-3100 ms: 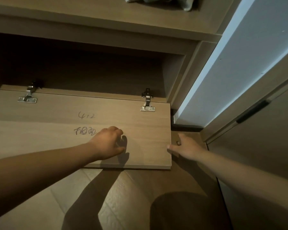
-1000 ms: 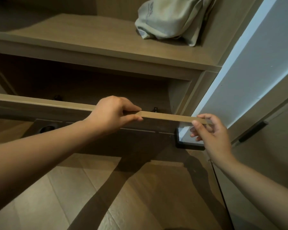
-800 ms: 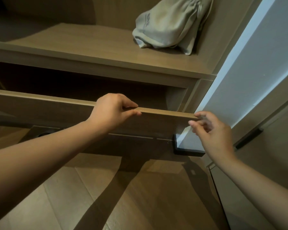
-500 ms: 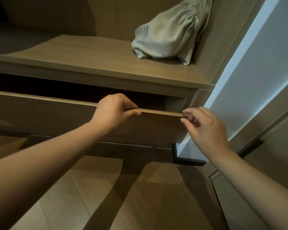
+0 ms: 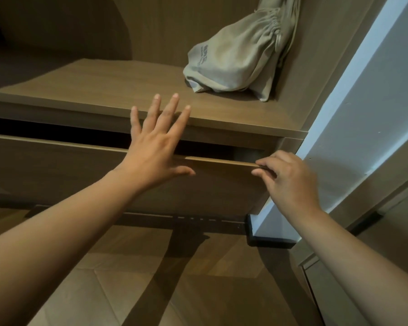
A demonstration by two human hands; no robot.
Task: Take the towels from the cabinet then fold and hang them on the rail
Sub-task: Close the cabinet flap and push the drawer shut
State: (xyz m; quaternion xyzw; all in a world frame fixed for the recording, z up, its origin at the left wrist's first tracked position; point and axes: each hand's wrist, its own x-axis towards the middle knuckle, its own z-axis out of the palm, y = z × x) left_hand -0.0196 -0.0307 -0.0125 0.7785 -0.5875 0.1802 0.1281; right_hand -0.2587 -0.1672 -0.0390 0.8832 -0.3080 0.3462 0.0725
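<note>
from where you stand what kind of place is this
Likely a built-in wardrobe in a bedroom or hotel room: a wood-grain shelf, a flap door below it, and a drawstring cloth bag resting on the shelf.

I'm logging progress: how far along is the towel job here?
Done: nothing visible; no towel or rail in view. In hand: the right hand pinches the top edge of the cabinet door, a dark gap above it; the left hand is spread open. Left: apparently taking, folding and hanging the towels.

Our left hand (image 5: pixel 156 149) reaches forward, fingers straight and spread. To its right, our right hand (image 5: pixel 290 182) pinches the edge of the cabinet door (image 5: pixel 80 170) between thumb and curled fingers.
</note>
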